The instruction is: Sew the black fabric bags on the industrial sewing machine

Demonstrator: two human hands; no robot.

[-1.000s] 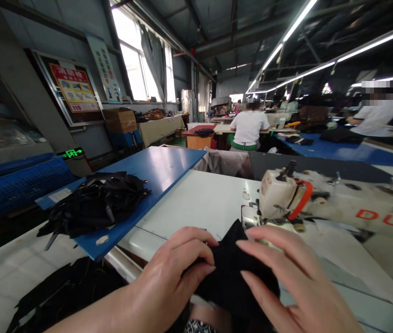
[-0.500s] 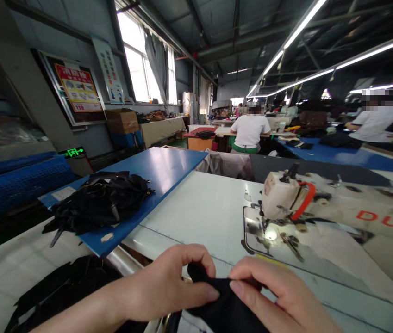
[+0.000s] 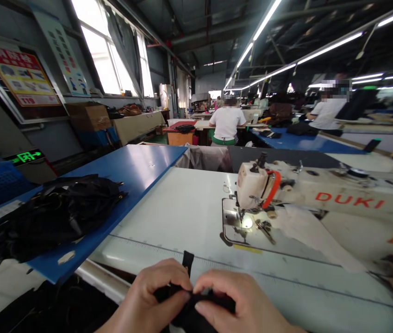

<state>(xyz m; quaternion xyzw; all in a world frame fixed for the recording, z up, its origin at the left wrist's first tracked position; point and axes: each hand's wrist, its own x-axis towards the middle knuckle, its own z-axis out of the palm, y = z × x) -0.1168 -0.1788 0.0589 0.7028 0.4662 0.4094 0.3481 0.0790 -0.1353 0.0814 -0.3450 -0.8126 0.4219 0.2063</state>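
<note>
My left hand [image 3: 159, 293] and my right hand [image 3: 229, 298] are side by side at the lower middle of the head view. Both pinch a piece of black fabric [image 3: 192, 317] between thumb and fingers, the fingertips nearly meeting. A short black strap [image 3: 188, 261] sticks up from the fabric, beyond the left fingers. The lower part of the fabric runs out of the picture. Ahead and to the right stands a sewing machine [image 3: 255, 185] marked DUKI, its lamp shining on the metal plate beside the needle.
A white table [image 3: 154, 212] with a printed ruler line lies under the machine. To the left, a blue board [image 3: 137, 169] bears a heap of black fabric pieces [image 3: 67, 208]. More black cloth [image 3: 57, 307] lies lower left. One person [image 3: 227, 124] sits ahead, another [image 3: 328, 111] at the right.
The view has turned to the right, so the machine and heap appear further left. Both hands still pinch the black fabric, and the strap now stands up past the fingers.
</note>
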